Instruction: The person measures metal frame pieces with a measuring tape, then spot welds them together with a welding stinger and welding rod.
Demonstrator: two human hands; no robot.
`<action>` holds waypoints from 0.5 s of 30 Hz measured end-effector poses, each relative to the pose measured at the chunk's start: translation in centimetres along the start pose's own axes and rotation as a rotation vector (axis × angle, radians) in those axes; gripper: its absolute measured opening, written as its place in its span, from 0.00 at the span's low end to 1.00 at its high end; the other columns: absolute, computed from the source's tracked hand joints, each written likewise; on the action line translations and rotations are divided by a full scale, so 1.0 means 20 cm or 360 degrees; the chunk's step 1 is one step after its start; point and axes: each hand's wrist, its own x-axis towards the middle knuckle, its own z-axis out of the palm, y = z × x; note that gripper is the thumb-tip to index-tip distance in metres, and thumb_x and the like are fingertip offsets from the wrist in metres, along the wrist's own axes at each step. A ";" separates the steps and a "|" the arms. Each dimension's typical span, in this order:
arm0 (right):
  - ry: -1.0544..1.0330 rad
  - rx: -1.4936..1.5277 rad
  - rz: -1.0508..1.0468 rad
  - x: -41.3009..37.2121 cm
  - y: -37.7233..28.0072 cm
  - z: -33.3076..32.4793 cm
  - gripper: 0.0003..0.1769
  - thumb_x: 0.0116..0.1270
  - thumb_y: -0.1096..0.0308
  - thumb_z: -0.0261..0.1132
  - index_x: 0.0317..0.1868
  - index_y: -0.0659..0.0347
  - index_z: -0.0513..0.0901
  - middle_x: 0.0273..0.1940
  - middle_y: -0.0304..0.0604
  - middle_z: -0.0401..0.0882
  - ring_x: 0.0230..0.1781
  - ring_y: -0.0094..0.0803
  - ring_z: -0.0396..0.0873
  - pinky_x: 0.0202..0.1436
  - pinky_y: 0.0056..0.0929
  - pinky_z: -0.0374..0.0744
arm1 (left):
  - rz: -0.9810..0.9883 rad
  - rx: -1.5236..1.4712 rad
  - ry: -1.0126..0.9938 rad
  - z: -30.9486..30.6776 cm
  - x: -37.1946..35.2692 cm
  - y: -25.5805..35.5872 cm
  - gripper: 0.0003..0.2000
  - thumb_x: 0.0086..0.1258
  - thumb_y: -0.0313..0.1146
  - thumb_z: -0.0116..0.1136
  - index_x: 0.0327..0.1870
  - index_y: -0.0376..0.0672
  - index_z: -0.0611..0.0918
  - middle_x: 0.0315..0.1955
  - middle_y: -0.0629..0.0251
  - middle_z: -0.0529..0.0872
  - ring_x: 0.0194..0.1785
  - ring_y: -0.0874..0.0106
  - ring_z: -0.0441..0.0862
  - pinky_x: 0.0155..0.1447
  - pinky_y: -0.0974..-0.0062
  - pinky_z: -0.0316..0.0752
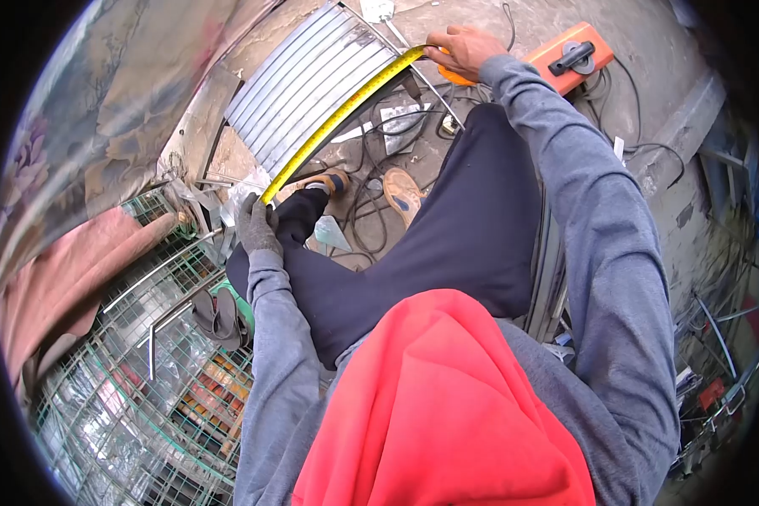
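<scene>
A yellow tape measure (339,118) is stretched along the near edge of a grey ribbed metal panel (299,88), which lies in front of my legs. My left hand (258,224), in a dark grey glove, is closed on the tape's lower left end. At the upper right end, my bare right hand (464,52) pinches the tape, its fingers curled. Partly hidden beneath that hand is an orange object (455,77). A thin metal rod (434,91) runs diagonally past the panel's right end.
An orange machine (570,59) with a black handle stands at the upper right. Black cables (371,211) wind over the floor near a sandal (403,196). Green wire mesh (143,337) with flip-flops (219,314) is at left. Metal scraps (717,337) lie far right.
</scene>
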 end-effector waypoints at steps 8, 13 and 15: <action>-0.0044 0.0153 0.0119 -0.02 -0.03 -0.01 0.18 0.79 0.46 0.55 0.55 0.48 0.80 0.41 0.54 0.80 0.47 0.55 0.82 0.51 0.51 0.79 | 0.0610 0.0989 0.0013 -0.10 0.14 -0.10 0.12 0.71 0.30 0.62 0.52 0.36 0.86 0.42 0.59 0.86 0.41 0.72 0.84 0.44 0.73 0.81; -0.0075 0.0157 0.0129 -0.04 -0.06 -0.01 0.20 0.79 0.45 0.55 0.55 0.50 0.81 0.43 0.53 0.82 0.48 0.54 0.82 0.52 0.50 0.80 | 0.0759 0.1247 -0.0048 -0.08 0.09 -0.04 0.13 0.70 0.31 0.63 0.52 0.36 0.86 0.45 0.52 0.87 0.47 0.64 0.85 0.56 0.67 0.79; -0.0042 0.0187 0.0137 -0.04 -0.07 -0.01 0.20 0.79 0.47 0.56 0.54 0.53 0.81 0.46 0.52 0.83 0.50 0.52 0.82 0.53 0.48 0.80 | 0.0794 0.1415 -0.0066 -0.04 0.03 0.02 0.13 0.71 0.33 0.62 0.53 0.39 0.86 0.47 0.51 0.88 0.49 0.58 0.85 0.58 0.64 0.78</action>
